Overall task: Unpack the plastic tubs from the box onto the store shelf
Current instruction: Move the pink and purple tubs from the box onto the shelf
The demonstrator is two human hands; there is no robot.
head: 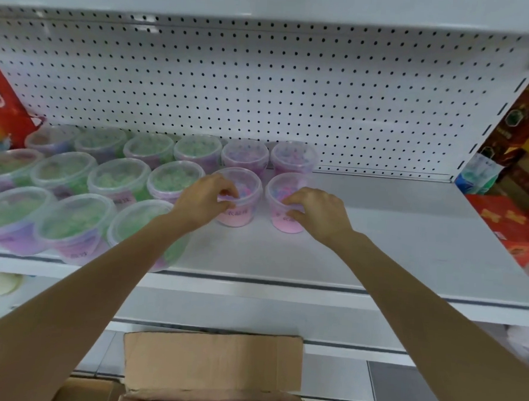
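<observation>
Left hand (206,198): fingers curl over the near-left rim of the left pink tub (240,217) and the thumb presses its wall, so it grips the tub; the green-filled tubs (119,179) stand just beside it on the left.
Left pink tub: upright on the store shelf (394,239), its base seemingly down, in line with the second row and just in front of the purple-filled tubs (244,155) at the back.
Right pink tub (282,224): upright too, just beside its twin with a narrow gap between.
Right hand (318,211): grips this tub from its near-right side, fingers over the rim and thumb low on the wall.
Relation that matters: each tub lies forward and inward of its hand, long axis vertical, so letting go probably means opening the fingers and drawing outward and back.
Bare shelf: stretches rightward toward the red cartons (509,224); the right hand is nearer to it.
Cardboard box (213,364): low and central between the forearms; something pale purple shows inside, too blurred to name.
</observation>
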